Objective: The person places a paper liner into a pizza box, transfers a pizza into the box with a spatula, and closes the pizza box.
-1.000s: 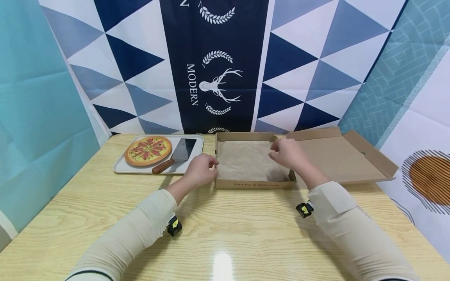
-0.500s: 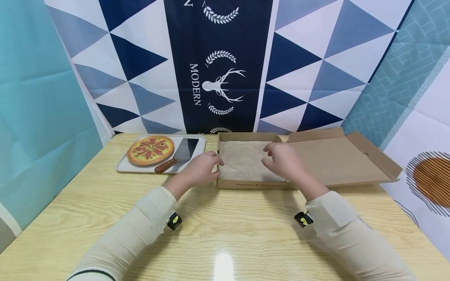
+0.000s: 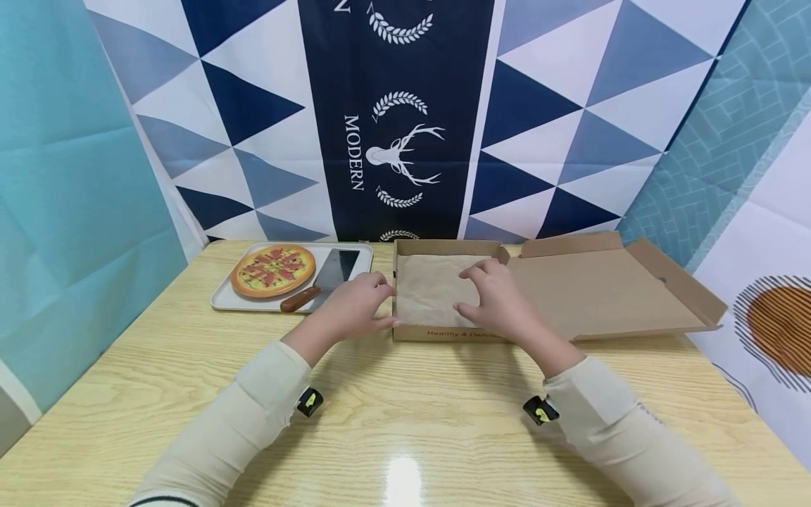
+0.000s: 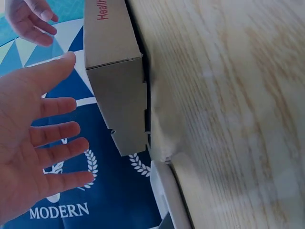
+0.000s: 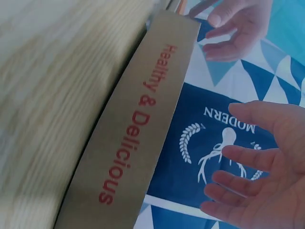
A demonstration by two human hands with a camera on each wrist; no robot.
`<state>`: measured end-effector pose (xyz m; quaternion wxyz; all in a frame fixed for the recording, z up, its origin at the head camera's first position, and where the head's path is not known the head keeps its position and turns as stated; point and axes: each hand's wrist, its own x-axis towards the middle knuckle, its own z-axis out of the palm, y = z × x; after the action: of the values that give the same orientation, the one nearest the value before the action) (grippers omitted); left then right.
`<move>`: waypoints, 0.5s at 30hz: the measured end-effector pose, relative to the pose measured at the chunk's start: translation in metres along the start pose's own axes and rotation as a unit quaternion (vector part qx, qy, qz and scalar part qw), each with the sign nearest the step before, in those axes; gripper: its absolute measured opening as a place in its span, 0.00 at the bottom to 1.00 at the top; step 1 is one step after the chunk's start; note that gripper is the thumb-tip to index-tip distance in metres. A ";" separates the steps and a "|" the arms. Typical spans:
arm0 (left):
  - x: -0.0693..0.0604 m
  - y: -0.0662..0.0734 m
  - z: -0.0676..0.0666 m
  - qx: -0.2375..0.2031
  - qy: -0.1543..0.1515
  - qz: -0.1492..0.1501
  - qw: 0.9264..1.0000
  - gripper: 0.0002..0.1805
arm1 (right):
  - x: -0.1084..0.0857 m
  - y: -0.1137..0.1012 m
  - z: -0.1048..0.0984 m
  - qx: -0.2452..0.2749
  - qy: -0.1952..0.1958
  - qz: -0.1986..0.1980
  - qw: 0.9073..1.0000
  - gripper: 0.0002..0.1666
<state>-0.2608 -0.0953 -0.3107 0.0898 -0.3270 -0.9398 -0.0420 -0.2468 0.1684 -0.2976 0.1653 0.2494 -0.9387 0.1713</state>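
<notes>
Hovering right grip (image 3: pixel 494 299): your fingers apart, paper-lined pizza box (image 3: pixel 424 333) below.
Left grip (image 3: pixel 348 306): your fingers apart, pizza box just right, spatula (image 3: pixel 331 273) leftward.

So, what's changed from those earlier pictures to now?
The right hand has moved left and a little closer, its fingers spreading wider. The left hand has drawn slightly left, its fingers also opening. The cardboard box, pizza, spatula and tray stayed put.

The box (image 3: pixel 418 332) is matt cardboard; its paper liner (image 3: pixel 434 290) looks crinkled. The wood-grained counter (image 3: pixel 418 394) is glossy.
</notes>
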 end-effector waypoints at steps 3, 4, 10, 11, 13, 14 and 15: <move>-0.003 -0.001 -0.002 0.012 0.001 -0.001 1.000 0.26 | -0.001 -0.005 0.002 0.000 -0.002 0.003 1.000 0.27; -0.004 -0.001 -0.002 0.017 0.002 -0.001 1.000 0.26 | -0.001 -0.007 0.002 0.003 -0.006 0.007 1.000 0.26; -0.011 -0.002 -0.007 0.028 -0.007 -0.011 1.000 0.25 | -0.002 -0.019 0.006 0.019 -0.024 0.035 0.999 0.25; -0.012 -0.002 -0.007 0.027 -0.009 -0.014 1.000 0.25 | -0.002 -0.021 0.007 0.018 -0.024 0.037 0.999 0.24; -0.014 -0.003 -0.007 0.027 -0.011 -0.019 0.999 0.24 | -0.002 -0.024 0.009 0.020 -0.026 0.041 0.999 0.24; -0.015 -0.003 -0.007 0.027 -0.012 -0.021 0.999 0.24 | -0.001 -0.026 0.009 0.022 -0.027 0.041 0.999 0.24; -0.016 -0.004 -0.007 0.027 -0.013 -0.023 0.999 0.24 | -0.001 -0.027 0.011 0.024 -0.027 0.040 0.999 0.24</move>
<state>-0.2498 -0.1088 -0.3067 0.0849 -0.3033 -0.9490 -0.0145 -0.2343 0.1426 -0.3008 0.1268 0.2198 -0.9476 0.1939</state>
